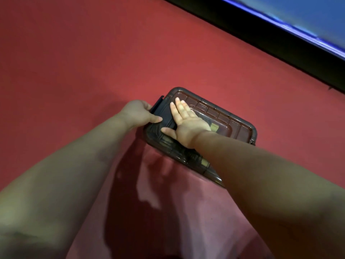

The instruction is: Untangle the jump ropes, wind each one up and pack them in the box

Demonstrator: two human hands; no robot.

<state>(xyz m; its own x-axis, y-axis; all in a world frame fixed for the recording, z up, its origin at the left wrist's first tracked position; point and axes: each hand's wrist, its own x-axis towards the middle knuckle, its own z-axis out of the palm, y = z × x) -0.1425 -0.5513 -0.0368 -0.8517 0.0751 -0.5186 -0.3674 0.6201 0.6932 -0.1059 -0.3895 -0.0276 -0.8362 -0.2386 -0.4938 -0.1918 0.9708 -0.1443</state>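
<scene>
Sealing the box (pixel 240 131) at mid-frame: right hand (pixel 186 124) presses the lid (pixel 220 116) with straight fingers, left hand (pixel 139 113) curls round the end latch (pixel 158 107), jump ropes (pixel 204 162) probably inside; next, snap latch shut.

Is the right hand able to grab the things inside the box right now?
Probably not yet. The lid sits closed on the box, and the right hand lies flat on top of it, so the things inside are covered. The left hand holds the clip at one end.
</scene>
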